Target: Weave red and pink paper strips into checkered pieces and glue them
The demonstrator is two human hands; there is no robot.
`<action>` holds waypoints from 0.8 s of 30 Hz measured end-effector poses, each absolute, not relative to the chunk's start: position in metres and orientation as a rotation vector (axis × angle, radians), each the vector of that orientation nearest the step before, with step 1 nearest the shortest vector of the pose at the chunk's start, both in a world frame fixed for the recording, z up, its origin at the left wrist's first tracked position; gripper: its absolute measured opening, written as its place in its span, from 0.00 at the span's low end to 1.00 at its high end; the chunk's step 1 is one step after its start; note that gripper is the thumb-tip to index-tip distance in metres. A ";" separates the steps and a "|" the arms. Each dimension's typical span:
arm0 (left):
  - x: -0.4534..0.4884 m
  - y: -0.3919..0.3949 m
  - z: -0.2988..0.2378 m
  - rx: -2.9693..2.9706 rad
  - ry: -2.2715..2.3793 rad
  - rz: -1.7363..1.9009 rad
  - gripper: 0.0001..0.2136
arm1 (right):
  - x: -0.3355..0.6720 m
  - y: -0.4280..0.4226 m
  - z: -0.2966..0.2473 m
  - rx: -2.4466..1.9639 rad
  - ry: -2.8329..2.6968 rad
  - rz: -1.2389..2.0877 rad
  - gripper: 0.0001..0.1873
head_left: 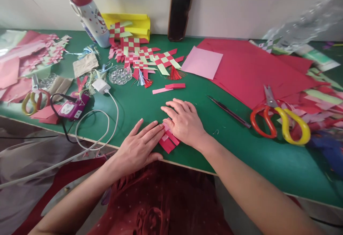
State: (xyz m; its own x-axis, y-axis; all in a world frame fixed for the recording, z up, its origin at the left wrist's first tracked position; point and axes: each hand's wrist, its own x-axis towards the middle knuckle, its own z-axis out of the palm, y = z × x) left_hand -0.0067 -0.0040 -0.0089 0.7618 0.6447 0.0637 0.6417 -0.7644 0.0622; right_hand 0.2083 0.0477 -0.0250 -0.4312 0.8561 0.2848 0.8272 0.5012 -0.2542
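Observation:
Red and pink paper strips [168, 145], partly woven together, lie at the front edge of the green table. My left hand [140, 143] rests flat with its fingers stretched out, the fingertips on the left side of the strips. From the right, my right hand [184, 120] lies over the upper part of the weave, its fingers spread and its thumb against the paper. The two hands meet at the strips and hide part of them. Just beyond my fingers is a short pair of loose pink and red strips [169, 88].
A craft knife [228, 111] and scissors [280, 120] lie to the right, near red paper sheets [252, 70] and a pink square [203, 62]. Finished woven pieces [146, 56], a bottle [92, 17] and a phone [180, 11] are behind. A white cable [117, 113] loops at left.

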 end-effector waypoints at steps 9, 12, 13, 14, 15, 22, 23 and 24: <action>-0.009 0.001 -0.006 2.963 1.018 0.089 0.33 | 0.236 0.031 -0.004 -1.270 -2.157 0.283 0.20; -0.008 0.004 -0.004 2.982 0.959 0.102 0.37 | 0.236 -0.002 0.002 -1.165 -2.252 0.245 0.19; -0.007 0.005 -0.003 2.986 0.924 0.101 0.38 | 0.235 -0.013 0.003 -1.147 -2.290 0.250 0.19; -0.006 0.007 -0.002 2.987 0.884 0.095 0.39 | 0.234 -0.023 0.002 -1.158 -2.314 0.249 0.19; -0.006 0.008 -0.002 2.983 0.845 0.084 0.40 | 0.233 -0.032 0.002 -1.166 -2.328 0.244 0.19; -0.001 0.008 -0.005 2.963 0.752 0.032 0.46 | 0.243 -0.061 -0.010 -1.303 -2.198 0.254 0.17; 0.000 0.007 -0.005 2.970 0.767 0.024 0.46 | 0.245 -0.063 -0.011 -1.317 -2.180 0.255 0.16; 0.001 0.005 -0.006 2.979 0.787 0.019 0.46 | 0.246 -0.065 -0.013 -1.329 -2.167 0.258 0.16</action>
State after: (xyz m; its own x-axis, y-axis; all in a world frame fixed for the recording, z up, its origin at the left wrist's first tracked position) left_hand 0.0007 0.0050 -0.0060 0.8695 0.4939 -0.0034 0.4931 -0.8678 0.0615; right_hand 0.2460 -0.0654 -0.0127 -0.3373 0.8644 0.3730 0.7528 0.4855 -0.4445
